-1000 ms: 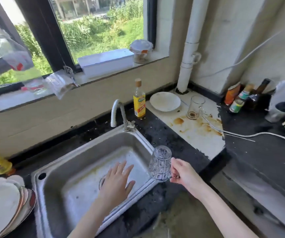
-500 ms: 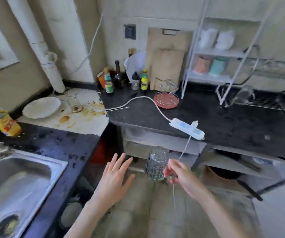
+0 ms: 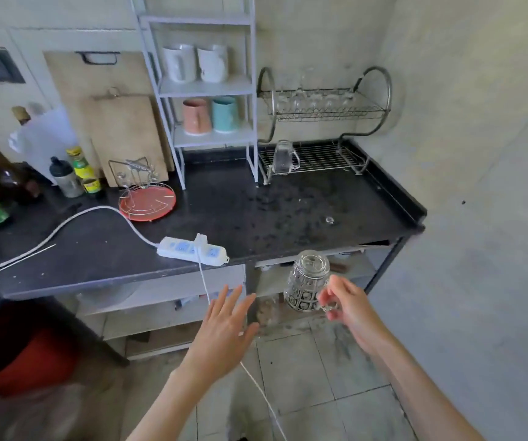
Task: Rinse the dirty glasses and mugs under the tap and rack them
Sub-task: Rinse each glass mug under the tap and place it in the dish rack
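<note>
Racking is the step in hand: the right hand (image 3: 348, 305) pinches the handle of an inverted patterned clear-glass mug (image 3: 306, 281) at lower centre, the left hand (image 3: 224, 329) spread empty, the two-tier wire dish rack (image 3: 316, 157) upper right apparently holding another glass mug.

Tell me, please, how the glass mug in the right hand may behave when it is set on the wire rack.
The glass mug is probably fragile and maybe wet, so slippery. The right hand pinches only its handle, so it may swing. Upside down on the dish rack, it could tilt on the wires.
</note>
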`<action>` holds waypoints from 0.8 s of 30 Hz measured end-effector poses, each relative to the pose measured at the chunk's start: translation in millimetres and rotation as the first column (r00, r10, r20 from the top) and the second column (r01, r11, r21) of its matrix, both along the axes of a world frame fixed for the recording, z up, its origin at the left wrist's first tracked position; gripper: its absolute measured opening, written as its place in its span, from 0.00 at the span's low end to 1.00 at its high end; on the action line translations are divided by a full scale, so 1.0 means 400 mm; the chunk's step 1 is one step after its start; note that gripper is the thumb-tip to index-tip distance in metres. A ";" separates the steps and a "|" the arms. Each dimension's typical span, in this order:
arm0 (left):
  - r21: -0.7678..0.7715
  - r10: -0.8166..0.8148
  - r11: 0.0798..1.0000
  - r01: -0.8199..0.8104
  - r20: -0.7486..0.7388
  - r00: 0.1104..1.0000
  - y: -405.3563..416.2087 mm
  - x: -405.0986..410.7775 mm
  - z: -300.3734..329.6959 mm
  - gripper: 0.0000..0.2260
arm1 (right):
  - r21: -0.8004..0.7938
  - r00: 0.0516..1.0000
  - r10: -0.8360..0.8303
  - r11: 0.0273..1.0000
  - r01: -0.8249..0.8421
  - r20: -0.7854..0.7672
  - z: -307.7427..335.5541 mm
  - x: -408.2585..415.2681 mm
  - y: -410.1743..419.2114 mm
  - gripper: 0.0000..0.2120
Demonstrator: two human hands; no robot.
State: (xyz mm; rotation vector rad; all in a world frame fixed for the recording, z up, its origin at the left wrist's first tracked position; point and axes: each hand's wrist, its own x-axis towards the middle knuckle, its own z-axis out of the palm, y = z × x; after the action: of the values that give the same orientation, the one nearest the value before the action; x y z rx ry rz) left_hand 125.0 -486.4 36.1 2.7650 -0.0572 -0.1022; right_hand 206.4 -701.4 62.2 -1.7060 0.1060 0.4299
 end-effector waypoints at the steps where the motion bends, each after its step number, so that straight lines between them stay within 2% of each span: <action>1: -0.010 -0.008 1.000 0.007 -0.014 1.000 -0.015 0.039 -0.009 0.24 | -0.008 1.000 -0.024 1.000 0.024 -0.012 -0.010 0.029 -0.019 0.15; 6: -0.056 -0.039 0.998 0.038 -0.009 0.999 -0.055 0.281 -0.062 0.25 | -0.040 0.993 -0.107 0.994 0.104 -0.059 -0.059 0.228 -0.085 0.16; 12: -0.087 -0.027 0.996 0.028 0.013 1.000 -0.051 0.632 -0.039 0.23 | -0.083 0.982 -0.182 0.981 0.178 -0.044 -0.058 0.555 -0.084 0.15; 16: -0.044 -0.024 0.999 0.023 -0.014 1.000 -0.033 0.821 -0.014 0.23 | -0.124 0.984 -0.180 0.976 0.180 0.008 -0.035 0.752 -0.075 0.14; 24: 0.066 0.078 0.995 -0.072 -0.098 0.992 -0.035 1.072 -0.034 0.26 | -0.064 0.988 -0.152 0.987 0.150 -0.025 -0.052 1.099 -0.045 0.14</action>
State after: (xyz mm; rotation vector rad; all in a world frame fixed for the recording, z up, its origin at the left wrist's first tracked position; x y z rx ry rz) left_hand 553.8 -500.3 22.4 2.8155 0.0774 -0.2269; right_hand 645.9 -719.2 41.3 -1.7388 0.2709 0.3424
